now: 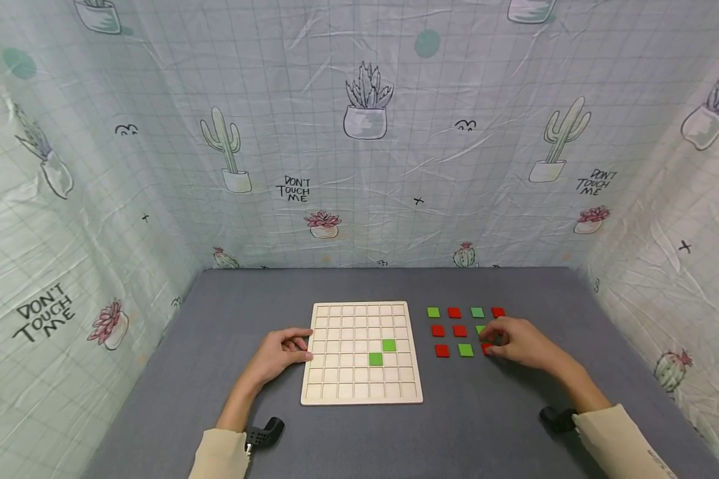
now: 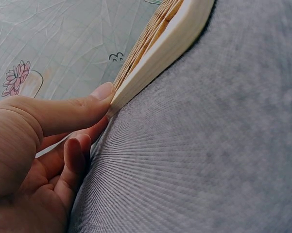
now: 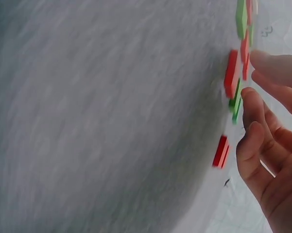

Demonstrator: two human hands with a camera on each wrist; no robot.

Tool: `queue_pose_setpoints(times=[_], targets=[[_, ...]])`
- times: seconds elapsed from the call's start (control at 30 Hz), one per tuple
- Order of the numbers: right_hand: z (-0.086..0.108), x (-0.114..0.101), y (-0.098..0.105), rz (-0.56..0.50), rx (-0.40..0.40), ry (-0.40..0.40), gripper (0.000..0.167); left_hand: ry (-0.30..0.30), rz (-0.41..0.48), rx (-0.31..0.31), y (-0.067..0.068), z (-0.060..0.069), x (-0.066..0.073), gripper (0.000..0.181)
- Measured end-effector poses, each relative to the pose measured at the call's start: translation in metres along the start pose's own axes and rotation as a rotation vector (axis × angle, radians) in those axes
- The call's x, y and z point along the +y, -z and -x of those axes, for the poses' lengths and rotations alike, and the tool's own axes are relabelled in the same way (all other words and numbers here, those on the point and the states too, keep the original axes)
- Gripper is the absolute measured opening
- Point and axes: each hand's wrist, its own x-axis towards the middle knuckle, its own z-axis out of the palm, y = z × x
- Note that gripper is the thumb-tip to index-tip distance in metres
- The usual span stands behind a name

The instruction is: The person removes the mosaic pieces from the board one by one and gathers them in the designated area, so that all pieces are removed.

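Note:
A pale wooden grid board (image 1: pixel 347 374) lies on the table, with two green square tiles (image 1: pixel 375 359) in its cells, diagonal to each other. My left hand (image 1: pixel 278 354) touches the board's left edge with thumb and index finger spread along it. The left wrist view has the thumb (image 2: pixel 94 99) against the board's side (image 2: pixel 150 68). To the right of the board, several red and green tiles lie in three rows. Over their right end hovers my right hand (image 1: pixel 524 342), nearest a red tile (image 3: pixel 231 73), partly covering it and a green one. Nothing shows between its fingers.
The grey table (image 1: pixel 359 439) reaches back to a cloth backdrop (image 1: pixel 359 173) printed with cacti, which also rises on both sides. A black wrist device (image 1: pixel 265 434) sits at the left wrist and another black device (image 1: pixel 557 419) at the right.

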Motion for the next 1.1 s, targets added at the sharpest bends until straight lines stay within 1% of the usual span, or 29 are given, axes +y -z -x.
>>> queue_pose_setpoints(times=[0.13, 0.33, 0.43, 0.8, 1.1], targets=[[-0.008, -0.008, -0.003, -0.012, 0.006, 0.015, 0.023, -0.006, -0.002, -0.002, 0.0, 0.0, -0.001, 0.048], [-0.024, -0.027, -0.012, -0.055, -0.001, 0.056, 0.021, -0.007, 0.0, -0.001, 0.0, -0.001, -0.002, 0.048], [-0.032, -0.038, -0.018, -0.044, 0.008, 0.096, 0.02, -0.002, -0.005, 0.002, 0.001, -0.001, -0.003, 0.048], [-0.062, -0.083, -0.046, -0.013, 0.011, 0.194, 0.019, 0.0, -0.01, 0.004, 0.0, -0.001, -0.003, 0.049], [-0.077, -0.117, -0.062, -0.082, -0.025, 0.174, 0.019, -0.011, -0.015, 0.0, 0.0, -0.002, -0.004, 0.049]])
